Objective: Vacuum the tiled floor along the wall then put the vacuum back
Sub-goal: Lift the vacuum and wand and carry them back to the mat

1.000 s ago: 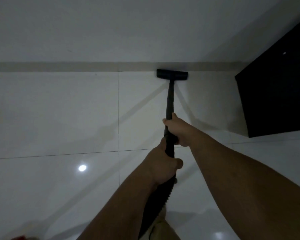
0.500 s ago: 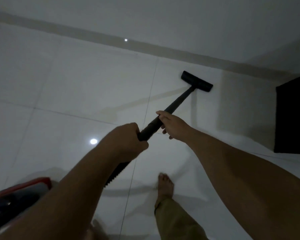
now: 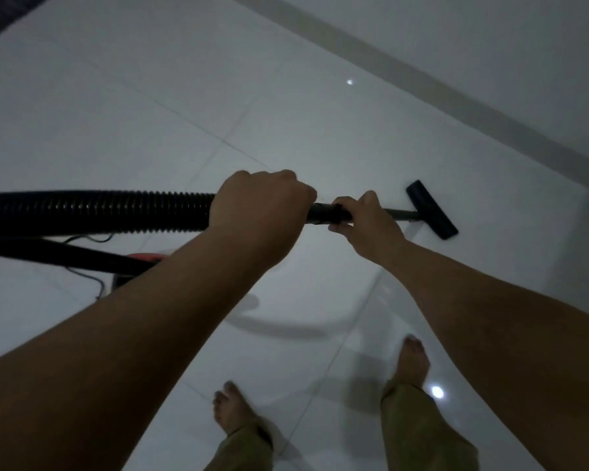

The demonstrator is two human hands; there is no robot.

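Observation:
I hold a black vacuum wand [image 3: 400, 214] that lies nearly level across the view. My left hand [image 3: 259, 202] grips it where the ribbed black hose [image 3: 99, 210] joins. My right hand [image 3: 364, 220] grips the tube further along. The flat black floor head [image 3: 432, 209] sits on the white tiled floor [image 3: 184, 107], apart from the grey skirting [image 3: 422, 83] of the wall at the upper right. The vacuum's red body [image 3: 147, 256] shows as a sliver under my left forearm, mostly hidden.
A thin power cord [image 3: 92, 277] trails on the tiles at the left beside the vacuum body. My bare feet [image 3: 412, 360] stand on the tiles at the bottom. A dark edge [image 3: 0, 15] fills the top left corner.
The view has swung left. The floor head has come away from the wall. The wand now lies level, and the hose and cord have come into view. The black cabinet has left the frame.

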